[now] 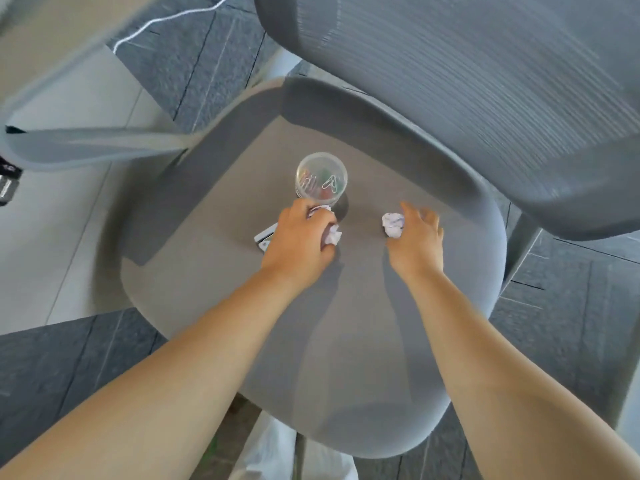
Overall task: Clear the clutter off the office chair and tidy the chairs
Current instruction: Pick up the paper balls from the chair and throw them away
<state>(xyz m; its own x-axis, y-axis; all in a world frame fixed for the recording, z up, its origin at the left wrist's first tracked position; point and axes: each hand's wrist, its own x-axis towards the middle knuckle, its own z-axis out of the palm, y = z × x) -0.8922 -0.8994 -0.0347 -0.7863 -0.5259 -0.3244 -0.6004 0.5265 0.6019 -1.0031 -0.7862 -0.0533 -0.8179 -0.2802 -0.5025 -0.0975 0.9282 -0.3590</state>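
The left hand (299, 242) is pinching crumpled paper (331, 235) in its grip while the right hand (417, 237), grip spread, is closing on another paper ball (393, 224) on the office chair seat (346, 341); gathering both balls firmly should avoid tipping the paperclip tub (321, 180).

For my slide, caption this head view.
Both hands gather crumpled paper beside a paperclip cup on a chair seat.

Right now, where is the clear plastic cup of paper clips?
In the head view, the clear plastic cup of paper clips stands mid-seat on the grey office chair, just beyond the left hand.
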